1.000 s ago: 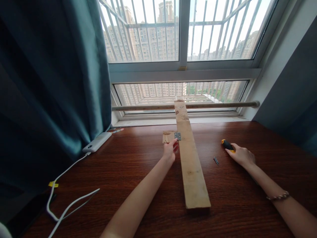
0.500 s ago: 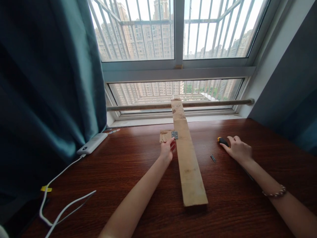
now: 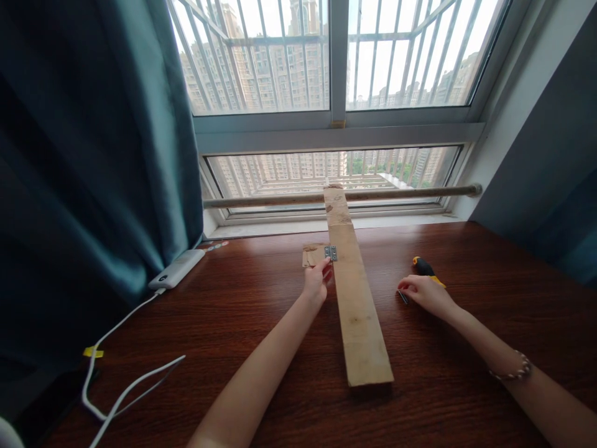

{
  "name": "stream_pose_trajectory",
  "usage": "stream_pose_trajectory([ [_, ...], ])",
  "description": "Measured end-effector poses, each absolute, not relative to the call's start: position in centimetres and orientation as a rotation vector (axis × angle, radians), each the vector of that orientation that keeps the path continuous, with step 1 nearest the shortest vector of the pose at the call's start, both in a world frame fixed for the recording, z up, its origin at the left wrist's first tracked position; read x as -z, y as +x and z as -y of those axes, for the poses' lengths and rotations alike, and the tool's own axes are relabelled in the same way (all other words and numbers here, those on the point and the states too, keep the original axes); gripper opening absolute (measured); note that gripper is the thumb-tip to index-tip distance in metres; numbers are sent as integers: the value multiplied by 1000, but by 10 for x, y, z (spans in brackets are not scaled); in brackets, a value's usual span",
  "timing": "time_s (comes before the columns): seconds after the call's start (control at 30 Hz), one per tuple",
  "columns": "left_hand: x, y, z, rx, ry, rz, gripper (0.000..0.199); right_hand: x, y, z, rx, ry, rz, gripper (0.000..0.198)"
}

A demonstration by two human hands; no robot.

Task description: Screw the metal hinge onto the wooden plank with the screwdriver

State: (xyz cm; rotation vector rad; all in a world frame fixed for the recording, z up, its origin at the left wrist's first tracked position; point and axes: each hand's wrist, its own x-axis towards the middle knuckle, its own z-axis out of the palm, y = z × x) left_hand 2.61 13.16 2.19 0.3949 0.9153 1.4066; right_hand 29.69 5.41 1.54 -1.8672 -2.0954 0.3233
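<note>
My left hand (image 3: 317, 281) is closed, its thumb and finger at the lower edge of a small metal hinge (image 3: 331, 252). The hinge lies across the joint between a small wooden piece (image 3: 313, 256) and a long wooden board (image 3: 358, 298), which runs from the window bar toward me. My right hand (image 3: 426, 294) has its fingertips pinched at the upper end of some thin metal screws (image 3: 403, 298) on the table. Just behind that hand lies a screwdriver (image 3: 422, 266) with a black and yellow handle, partly covered by the hand.
The dark wooden table (image 3: 224, 323) meets a window with a metal bar (image 3: 270, 201) across it. A white power strip (image 3: 177, 269) and its cable (image 3: 88, 379) lie at the left, beside a blue curtain (image 3: 102, 155).
My right hand has left the screwdriver and moved left and nearer to the screws, its fingers now on them. My left hand stays at the hinge. The view has shifted slightly.
</note>
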Motion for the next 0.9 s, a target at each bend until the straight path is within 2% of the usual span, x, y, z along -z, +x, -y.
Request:
stream_pose_trajectory([
  [0.43, -23, 26, -129, -1406, 391, -896, 18, -10, 301, -57, -322, -1941, 2058, 14],
  [0.6, -22, 27, -129, -1416, 386, -895, 18, -14, 305, -64, -300, -1770, 1946, 12],
  [0.7, -21, 27, -129, -1422, 391, -887, 20, -26, 298, -70, -412, -1646, 1744, 13],
  [0.83, -18, 27, -132, -1422, 399, -886, 21, -50, 263, -81, -711, -1349, 1460, 34],
  [0.9, -16, 27, -133, -1425, 399, -893, 23, -60, 237, -88, -822, -1186, 1372, 38],
])
